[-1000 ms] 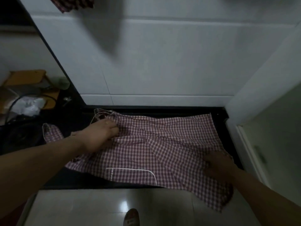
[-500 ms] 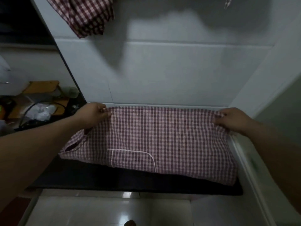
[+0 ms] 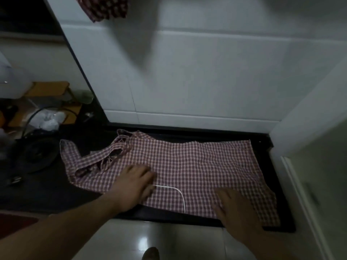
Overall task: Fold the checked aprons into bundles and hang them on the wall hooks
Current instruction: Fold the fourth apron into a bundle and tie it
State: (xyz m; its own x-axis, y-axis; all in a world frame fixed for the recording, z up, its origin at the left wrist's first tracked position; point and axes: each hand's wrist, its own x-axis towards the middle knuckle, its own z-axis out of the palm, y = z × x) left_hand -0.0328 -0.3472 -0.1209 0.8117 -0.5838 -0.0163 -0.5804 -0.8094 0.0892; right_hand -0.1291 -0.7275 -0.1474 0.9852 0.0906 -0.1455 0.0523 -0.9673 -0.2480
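A red-and-white checked apron (image 3: pixel 187 162) lies spread flat on the black counter (image 3: pixel 56 192), its straps bunched at the left end and a white-trimmed pocket near the front edge. My left hand (image 3: pixel 135 182) rests flat on the cloth beside the pocket's left side, fingers straight. My right hand (image 3: pixel 232 207) lies flat on the apron's front right part, fingers spread. Another checked apron (image 3: pixel 105 6) hangs on the white tiled wall at the top left, partly cut off by the frame.
A dark round pot (image 3: pixel 37 152) and a plastic bag (image 3: pixel 47 119) sit on the counter to the left, with a wooden rack (image 3: pixel 48 89) behind. A white wall corner (image 3: pixel 309 113) closes off the right side. The glossy cabinet front (image 3: pixel 150 239) is below.
Half a second ago both hands held the apron up by its far corners against the wall. Now the apron lies flat and both hands rest near its front edge.
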